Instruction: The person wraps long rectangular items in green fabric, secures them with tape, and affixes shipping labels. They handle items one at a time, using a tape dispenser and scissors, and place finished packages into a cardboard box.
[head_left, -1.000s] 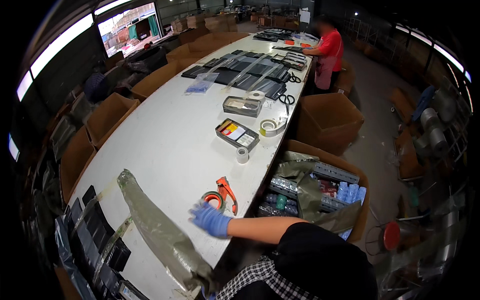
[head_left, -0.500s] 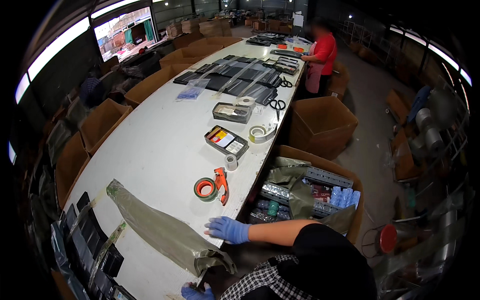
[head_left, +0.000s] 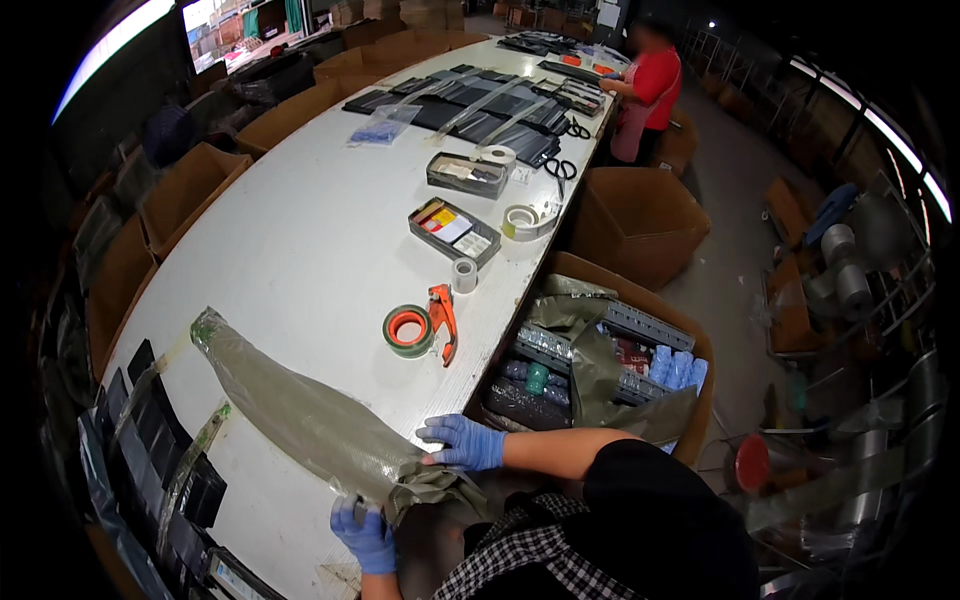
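Observation:
A long olive-green woven plastic sack (head_left: 300, 405) lies across the table, its far end closed with green-and-clear tape and its crumpled near end hanging at the table edge. My left hand (head_left: 363, 535), in a blue glove that leaves the fingertips bare, is at the left side of the near end with fingers stretched out. My right hand (head_left: 463, 443), gloved alike, rests at the table edge with fingers apart, its thumb by the sack's near end. Beyond lie a roll of green tape (head_left: 408, 331) with an orange core and an orange tape cutter (head_left: 442, 325).
Dark flat packs (head_left: 175, 470) bound with tape lie at the left. Two small trays (head_left: 455, 232), tape rolls and scissors (head_left: 561, 170) lie farther up the table. A packed carton (head_left: 690, 340) stands right of the table. A person in red (head_left: 650, 90) works at the far end.
My left hand has risen from below the table edge to the sack's near end. My right hand has come closer to the sack. The view has tilted downward.

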